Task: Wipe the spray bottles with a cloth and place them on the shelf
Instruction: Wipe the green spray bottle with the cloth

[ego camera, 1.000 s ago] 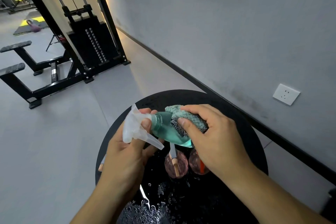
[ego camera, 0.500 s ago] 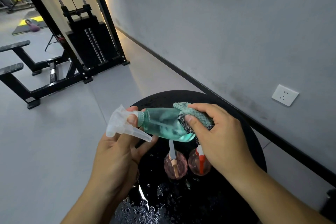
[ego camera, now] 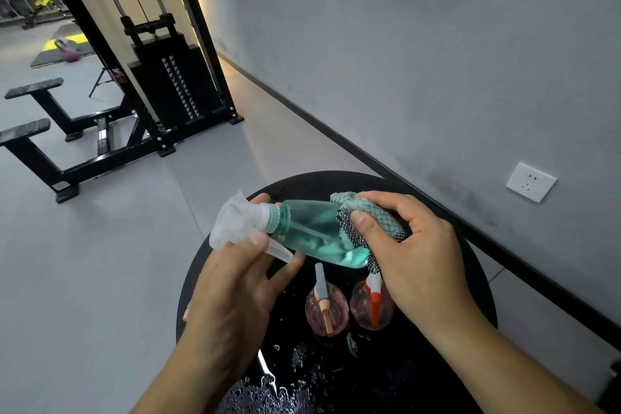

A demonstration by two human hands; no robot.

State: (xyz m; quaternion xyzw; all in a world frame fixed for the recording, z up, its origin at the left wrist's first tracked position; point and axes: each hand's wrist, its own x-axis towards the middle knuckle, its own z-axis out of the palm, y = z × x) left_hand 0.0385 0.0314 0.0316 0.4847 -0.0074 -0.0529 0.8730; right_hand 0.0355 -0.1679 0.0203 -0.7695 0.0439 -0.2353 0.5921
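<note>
1. Nearest the camera, the round black table (ego camera: 477, 282) is wet: water drops (ego camera: 268, 386) glisten on its near edge.
2. A little farther in, two pink spray bottles stand upright side by side on the table. The left pink bottle (ego camera: 325, 307) has a grey and wooden nozzle; the right pink bottle (ego camera: 371, 307) has an orange and white one and is partly hidden under the right wrist.
3. Above them, both hands hold a teal spray bottle (ego camera: 312, 235) in the air over the table. It lies nearly on its side, nozzle to the left, base to the right.
4. The left hand (ego camera: 235, 286) grips the clear trigger head (ego camera: 238, 222): its grip is curled round the neck, thumb on the near side, a fingertip showing behind the cap.
5. The right hand (ego camera: 413, 252) presses a green cloth (ego camera: 373, 218) round the bottle's base. Its grip is closed on the cloth, thumb on the near side and fingers over the top.
6. To the right, a white wall socket (ego camera: 531, 181) sits on the grey wall.
7. Far left, a black cable weight machine (ego camera: 174, 87) stands on the grey floor.
8. Farther still, a purple kettlebell (ego camera: 69, 52) rests on a mat.
</note>
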